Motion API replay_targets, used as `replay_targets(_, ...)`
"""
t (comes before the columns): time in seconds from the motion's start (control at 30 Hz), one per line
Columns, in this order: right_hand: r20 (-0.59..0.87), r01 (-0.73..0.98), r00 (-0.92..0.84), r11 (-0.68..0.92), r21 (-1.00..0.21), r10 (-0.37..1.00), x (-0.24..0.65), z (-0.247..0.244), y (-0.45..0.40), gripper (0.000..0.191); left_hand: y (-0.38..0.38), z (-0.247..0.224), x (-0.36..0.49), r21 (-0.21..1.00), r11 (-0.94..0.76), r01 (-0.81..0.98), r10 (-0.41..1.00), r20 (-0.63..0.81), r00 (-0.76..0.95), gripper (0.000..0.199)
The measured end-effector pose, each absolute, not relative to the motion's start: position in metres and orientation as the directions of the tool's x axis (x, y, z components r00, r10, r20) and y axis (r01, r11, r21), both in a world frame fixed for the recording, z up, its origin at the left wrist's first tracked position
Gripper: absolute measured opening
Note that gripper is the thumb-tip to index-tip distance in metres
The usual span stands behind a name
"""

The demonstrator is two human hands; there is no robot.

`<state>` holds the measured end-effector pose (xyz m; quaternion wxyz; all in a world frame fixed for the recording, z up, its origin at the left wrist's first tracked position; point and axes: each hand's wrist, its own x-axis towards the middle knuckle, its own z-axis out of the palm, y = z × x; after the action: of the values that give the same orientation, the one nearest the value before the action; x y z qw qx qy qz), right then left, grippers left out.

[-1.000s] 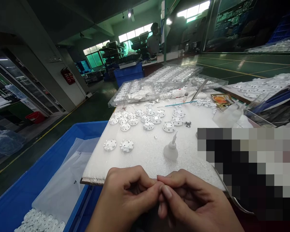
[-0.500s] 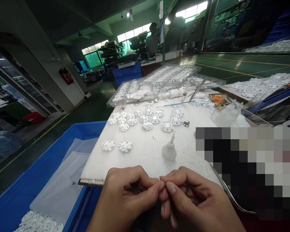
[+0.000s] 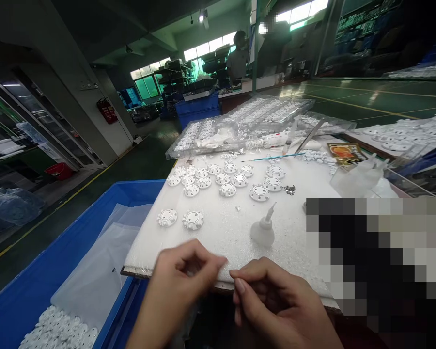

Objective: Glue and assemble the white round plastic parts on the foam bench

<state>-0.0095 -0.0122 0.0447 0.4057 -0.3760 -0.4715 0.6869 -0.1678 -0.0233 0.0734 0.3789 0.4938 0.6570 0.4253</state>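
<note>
My left hand (image 3: 183,281) is at the front edge of the white foam-covered table (image 3: 218,232), thumb and forefinger pressed together and blurred; whatever they hold is hidden. Just to its right, my right hand (image 3: 276,300) is closed in a pinch, and anything between its fingertips is too small to make out. A small gap parts the two hands. Beyond them stands a translucent squeeze bottle (image 3: 262,231) with a thin nozzle. Two round white parts, one (image 3: 193,220) beside another (image 3: 167,217), lie past my left hand. A tiny white piece (image 3: 238,209) lies behind the bottle.
Several round white discs (image 3: 227,189) lie farther back, near a small dark pile (image 3: 289,190). A thin blue stick (image 3: 272,158) and clear trays (image 3: 265,110) are behind. At left is a blue bin (image 3: 131,191) with plastic sheets and white parts. People appear in the background.
My hands have come apart; the left moved left and slightly up, and the right shifted slightly left. The view has turned a little, so the table's things appear farther right.
</note>
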Motion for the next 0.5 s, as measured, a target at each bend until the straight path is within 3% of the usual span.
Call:
replay_targets(0.13, 0.128, -0.054, -0.397, 0.116, -0.992, 0.909, -0.014, 0.032, 0.001, 0.015, -0.007, 0.064, -0.198, 0.79, 0.033, 0.612, 0.918, 0.218, -0.331, 0.023)
replay_targets(0.27, 0.192, 0.036, -0.423, 0.227, -0.973, 0.886, -0.016, 0.03, 0.01, 0.014, 0.009, 0.049, -0.208, 0.429, -0.031, 0.903, 0.876, 0.447, -0.182, 0.034)
replay_targets(0.37, 0.17, 0.083, -0.412, 0.223, -0.971, 0.895, -0.016, 0.03, 0.013, 0.016, 0.017, 0.041, -0.204, 0.261, -0.04, 0.965, 0.886, 0.455, -0.086, 0.037)
replay_targets(0.5, 0.224, 0.044, -0.452, 0.272, -0.961, 0.863, -0.014, 0.026, 0.015, 0.017, 0.021, 0.048, -0.203, 0.278, -0.054, 0.959, 0.916, 0.397, -0.064, 0.038)
